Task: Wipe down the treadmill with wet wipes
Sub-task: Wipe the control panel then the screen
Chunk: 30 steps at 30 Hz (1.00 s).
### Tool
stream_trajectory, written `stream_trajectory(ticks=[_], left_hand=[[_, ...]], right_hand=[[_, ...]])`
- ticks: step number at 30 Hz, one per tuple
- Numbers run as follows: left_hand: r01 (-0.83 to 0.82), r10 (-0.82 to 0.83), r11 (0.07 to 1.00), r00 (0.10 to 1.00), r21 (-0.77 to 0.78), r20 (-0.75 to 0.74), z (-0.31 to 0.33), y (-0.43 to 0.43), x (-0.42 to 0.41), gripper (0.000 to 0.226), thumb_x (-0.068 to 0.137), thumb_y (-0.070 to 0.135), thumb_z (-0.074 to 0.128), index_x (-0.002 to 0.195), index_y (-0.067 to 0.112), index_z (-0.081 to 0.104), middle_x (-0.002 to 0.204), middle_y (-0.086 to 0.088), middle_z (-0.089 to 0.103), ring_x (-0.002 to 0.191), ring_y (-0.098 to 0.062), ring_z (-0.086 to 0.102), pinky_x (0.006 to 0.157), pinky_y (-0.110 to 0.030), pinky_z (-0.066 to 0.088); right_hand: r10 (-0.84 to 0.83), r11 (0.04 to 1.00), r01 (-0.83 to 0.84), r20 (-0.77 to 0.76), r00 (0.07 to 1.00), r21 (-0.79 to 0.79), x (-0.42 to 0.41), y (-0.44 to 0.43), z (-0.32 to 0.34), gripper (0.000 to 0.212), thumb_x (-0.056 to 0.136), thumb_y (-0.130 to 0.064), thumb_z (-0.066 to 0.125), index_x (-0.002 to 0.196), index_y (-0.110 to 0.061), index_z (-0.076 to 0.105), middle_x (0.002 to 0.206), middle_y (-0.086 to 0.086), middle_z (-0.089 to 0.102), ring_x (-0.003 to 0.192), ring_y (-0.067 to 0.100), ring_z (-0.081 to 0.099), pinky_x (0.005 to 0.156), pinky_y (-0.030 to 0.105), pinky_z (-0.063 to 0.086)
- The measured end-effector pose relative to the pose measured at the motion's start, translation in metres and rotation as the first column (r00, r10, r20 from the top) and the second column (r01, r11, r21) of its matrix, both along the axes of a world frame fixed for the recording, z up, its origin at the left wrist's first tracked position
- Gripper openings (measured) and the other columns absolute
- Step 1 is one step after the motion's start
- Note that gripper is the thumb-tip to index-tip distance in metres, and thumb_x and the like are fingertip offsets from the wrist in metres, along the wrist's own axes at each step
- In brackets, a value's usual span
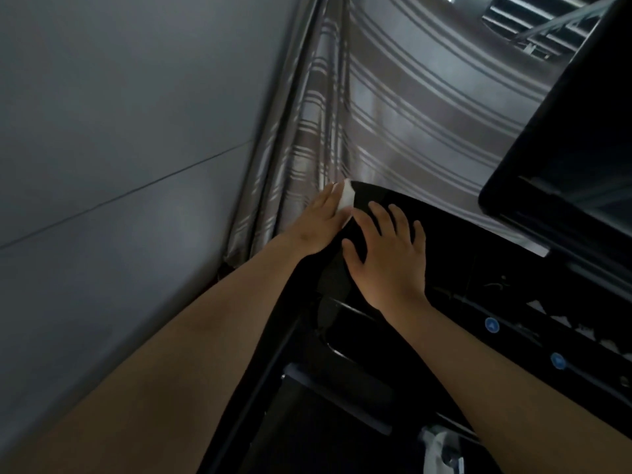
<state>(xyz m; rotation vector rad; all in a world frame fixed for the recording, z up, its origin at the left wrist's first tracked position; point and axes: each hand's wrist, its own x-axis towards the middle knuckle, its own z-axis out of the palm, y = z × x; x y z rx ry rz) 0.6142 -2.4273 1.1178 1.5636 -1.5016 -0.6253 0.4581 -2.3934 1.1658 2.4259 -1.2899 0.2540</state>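
The left hand (321, 222) lies flat, fingers straight, pressing the white wet wipe (346, 200) onto the far left corner of the treadmill's black console (461, 241), just beside the striped curtain (393, 114). The right hand (386, 254) rests spread, close alongside. The console's unwiped length runs off rightward, so the wipe likely travels that way.

Plain grey wall (119, 131) on your left; striped curtain (393, 107) hangs just beside it, folds bunched where they meet.
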Motion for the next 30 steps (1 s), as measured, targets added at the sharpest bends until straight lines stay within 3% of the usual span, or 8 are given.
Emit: stream_trajectory(ticks=[6, 9, 15, 18, 22, 24, 27, 30], left_hand=[[0.017, -0.017, 1.000, 1.000, -0.012, 0.007, -0.021, 0.075, -0.008, 0.063, 0.105, 0.038, 0.031, 0.156, 0.018, 0.001, 0.163, 0.004, -0.001, 0.148, -0.006, -0.007, 0.112, -0.018, -0.004], [0.021, -0.020, 1.000, 1.000, 0.015, -0.015, -0.033, 0.105, -0.011, 0.064, 0.105, 0.039, 0.031, 0.156, 0.018, 0.000, 0.160, 0.012, -0.003, 0.145, -0.001, -0.009, 0.116, -0.021, -0.004], [-0.039, 0.046, 0.997, 0.993, 0.071, -0.110, -0.041, 0.132, -0.022, 0.061, 0.105, 0.036, 0.034, 0.156, 0.024, 0.005, 0.163, 0.006, -0.003, 0.150, -0.012, -0.006, 0.117, -0.028, 0.000], [-0.057, 0.056, 0.996, 0.998, 0.068, 0.017, -0.036, 0.138, -0.027, 0.060, 0.106, 0.034, 0.032, 0.156, 0.019, 0.003, 0.164, 0.001, -0.006, 0.150, -0.016, -0.008, 0.120, -0.032, -0.003], [0.001, -0.020, 0.998, 0.963, 0.067, 0.269, -0.023, 0.126, -0.028, 0.062, 0.107, 0.035, 0.021, 0.153, 0.007, -0.012, 0.162, -0.007, -0.015, 0.148, -0.016, -0.018, 0.114, -0.023, -0.013], [0.006, -0.025, 0.998, 0.958, 0.066, 0.286, -0.016, 0.113, -0.029, 0.063, 0.107, 0.037, 0.020, 0.153, 0.008, -0.012, 0.162, -0.007, -0.016, 0.148, -0.016, -0.019, 0.114, -0.025, -0.012], [0.008, -0.026, 0.997, 0.964, 0.071, 0.264, -0.008, 0.090, -0.027, 0.061, 0.107, 0.035, 0.022, 0.154, 0.009, -0.008, 0.162, -0.005, -0.016, 0.149, -0.017, -0.017, 0.114, -0.023, -0.012], [0.020, -0.037, 0.998, 0.962, 0.065, 0.272, 0.000, 0.061, -0.019, 0.060, 0.107, 0.031, 0.022, 0.153, 0.007, -0.008, 0.162, -0.008, -0.015, 0.148, -0.017, -0.018, 0.109, -0.018, -0.015]], right_hand=[[-0.023, 1.000, 0.023, -0.018, 1.000, -0.008, -0.002, 0.000, 0.000, 0.060, 0.097, -0.054, 0.027, 0.152, -0.031, 0.026, 0.161, -0.001, 0.022, 0.149, 0.027, 0.014, 0.118, 0.055, 0.014], [-0.018, 1.000, 0.018, -0.023, 1.000, -0.002, -0.001, 0.001, 0.000, 0.059, 0.097, -0.053, 0.028, 0.152, -0.030, 0.027, 0.161, 0.000, 0.023, 0.149, 0.028, 0.014, 0.118, 0.055, 0.014], [-0.012, 1.000, 0.012, -0.021, 1.000, -0.003, -0.001, 0.001, -0.001, 0.058, 0.098, -0.052, 0.029, 0.151, -0.029, 0.028, 0.160, 0.001, 0.024, 0.149, 0.029, 0.015, 0.117, 0.056, 0.015], [0.009, 1.000, -0.009, -0.013, 1.000, -0.006, -0.002, 0.001, 0.000, 0.060, 0.097, -0.055, 0.022, 0.150, -0.029, 0.031, 0.159, 0.001, 0.027, 0.148, 0.029, 0.019, 0.115, 0.057, 0.016], [0.076, 0.996, -0.081, 0.135, 0.988, 0.032, -0.004, -0.001, 0.004, 0.054, 0.100, -0.047, 0.017, 0.148, -0.031, 0.037, 0.157, -0.004, 0.034, 0.147, 0.021, 0.023, 0.116, 0.053, 0.017], [0.094, 0.992, -0.108, 0.169, 0.981, 0.073, -0.007, -0.009, 0.007, 0.049, 0.103, -0.039, 0.026, 0.150, -0.030, 0.034, 0.159, -0.008, 0.030, 0.147, 0.015, 0.022, 0.117, 0.046, 0.016], [0.181, 0.982, -0.184, 0.047, 0.982, 0.051, -0.017, -0.018, 0.010, 0.062, 0.095, -0.044, 0.017, 0.154, -0.026, 0.026, 0.161, -0.007, 0.024, 0.147, 0.015, 0.024, 0.114, 0.040, 0.023], [0.181, 0.983, -0.181, 0.006, 0.983, -0.006, -0.018, -0.019, 0.004, 0.064, 0.096, -0.043, 0.015, 0.153, -0.018, 0.030, 0.159, 0.000, 0.030, 0.145, 0.018, 0.030, 0.112, 0.042, 0.030]])
